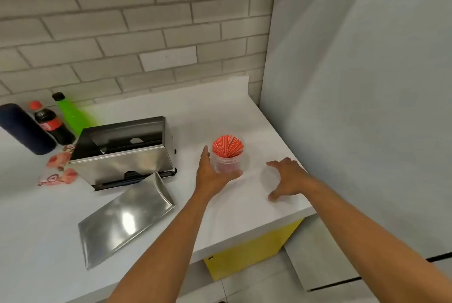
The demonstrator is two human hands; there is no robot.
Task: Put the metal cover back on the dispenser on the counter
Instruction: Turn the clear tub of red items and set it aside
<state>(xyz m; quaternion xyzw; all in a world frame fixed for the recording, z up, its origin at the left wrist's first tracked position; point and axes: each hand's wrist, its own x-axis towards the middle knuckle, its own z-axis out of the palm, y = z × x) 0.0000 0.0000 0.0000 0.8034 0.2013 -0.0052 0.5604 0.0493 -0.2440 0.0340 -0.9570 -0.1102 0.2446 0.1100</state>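
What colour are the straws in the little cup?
Red with thin white stripes; the straws show best in the head view.

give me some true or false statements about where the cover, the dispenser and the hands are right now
1. The metal cover lies flat on the counter in front of the dispenser. True.
2. The dispenser is closed. False: its top is open and the cover is off.
3. The left hand is at the clear cup of red straws. True.
4. The right hand grips the metal cover. False: it holds nothing and hovers over bare counter, right of the cup.
5. Three bottles stand right of the dispenser. False: the dark bottle, cola bottle and green bottle stand to its left.
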